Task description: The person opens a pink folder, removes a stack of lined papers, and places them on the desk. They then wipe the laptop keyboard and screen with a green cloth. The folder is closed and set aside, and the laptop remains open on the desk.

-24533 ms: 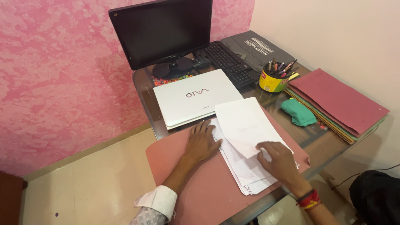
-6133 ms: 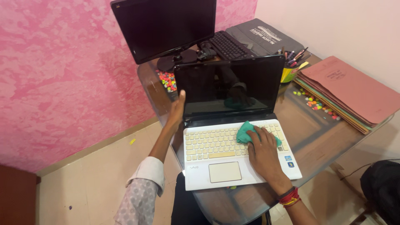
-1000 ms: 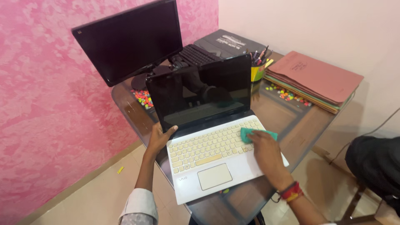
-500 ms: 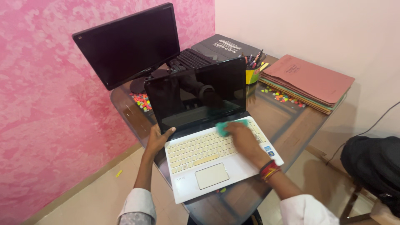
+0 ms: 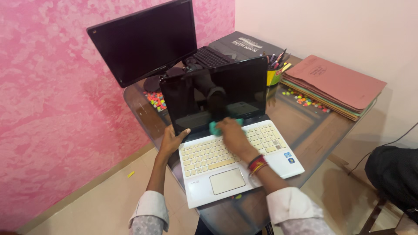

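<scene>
Glass-topped desk (image 5: 320, 135) fills the centre & right of the frame, w/ pink mottled wall at left; black monitor (image 5: 143, 41) stands at upper left of the desk, screen dark; open white laptop (image 5: 233, 150) sits at centre, just in front of the monitor, its dark screen upright & its pale keyboard toward the lower edge; stack of reddish-brown folders (image 5: 333, 82) lies at upper right, well apart from the laptop; grey laptop bag (image 5: 244, 43) lies at top centre behind a black keyboard (image 5: 211, 56); dark bag (image 5: 394, 172) shows at the right edge, off the desk.

Left hand (image 5: 172, 139) grips the laptop's left edge near the hinge, thumb over the top face, fingers wrapped under; right hand (image 5: 233, 135) lies palm-down at the back of the keyboard, centre frame, fingers pressed onto a green cloth (image 5: 214, 127); cloth is bunched under the fingertips, touching the strip where keyboard meets screen, only a bit of it showing; red thread bands (image 5: 257, 164) circle the right wrist.

Yellow pen holder (image 5: 274, 74) w/ pens stands just right of the laptop screen; small coloured beads (image 5: 305, 99) are scattered under the glass near the folders, more left of the screen.
</scene>
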